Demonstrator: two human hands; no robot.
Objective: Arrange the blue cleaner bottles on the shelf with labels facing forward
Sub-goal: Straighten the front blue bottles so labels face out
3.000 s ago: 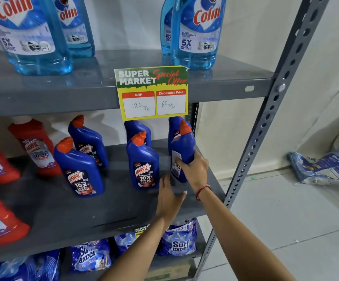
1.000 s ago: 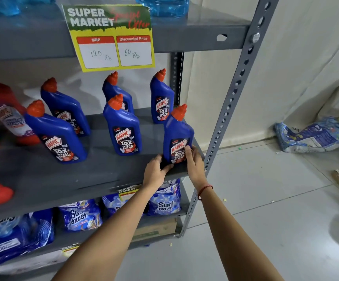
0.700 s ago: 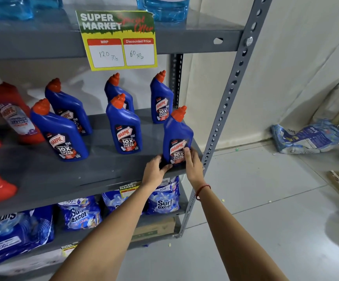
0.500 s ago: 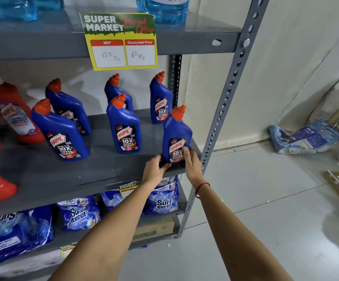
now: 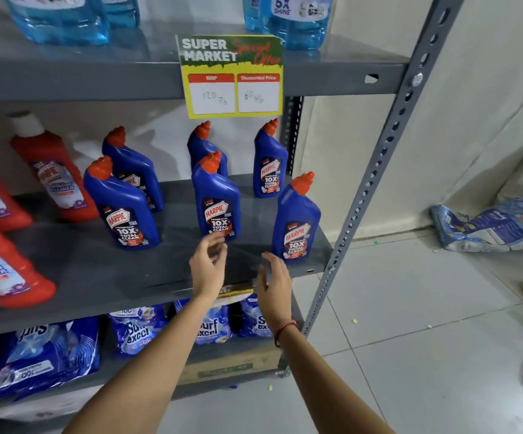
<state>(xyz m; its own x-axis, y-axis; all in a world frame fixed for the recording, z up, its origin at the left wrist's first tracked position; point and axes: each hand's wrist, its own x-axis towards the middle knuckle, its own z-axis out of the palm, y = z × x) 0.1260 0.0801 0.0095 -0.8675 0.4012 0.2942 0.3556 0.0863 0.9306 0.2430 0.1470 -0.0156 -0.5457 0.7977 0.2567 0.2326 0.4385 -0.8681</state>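
Several blue cleaner bottles with orange caps stand upright on the grey middle shelf point(image 5: 103, 277). The front right bottle point(image 5: 296, 219) stands near the shelf's right corner with its label facing forward. A front middle bottle point(image 5: 217, 198) and a front left bottle point(image 5: 120, 203) also show their labels. Three more stand behind: back right point(image 5: 269, 159), back middle point(image 5: 202, 144), back left point(image 5: 131, 166). My left hand point(image 5: 208, 266) hovers just below the front middle bottle, fingers loosely curled, holding nothing. My right hand point(image 5: 272, 281) is open left of the front right bottle, apart from it.
Red cleaner bottles point(image 5: 51, 170) fill the shelf's left side. A yellow price sign point(image 5: 232, 76) hangs from the upper shelf, which carries pale blue glass-cleaner bottles point(image 5: 56, 17). Detergent packs point(image 5: 134, 328) lie on the lower shelf. A grey upright post point(image 5: 376, 170) bounds the right; a plastic pack point(image 5: 488, 225) lies on the floor.
Both hands have let go of the front right bottle and moved left; it now stands alone. The camera has tilted up slightly.
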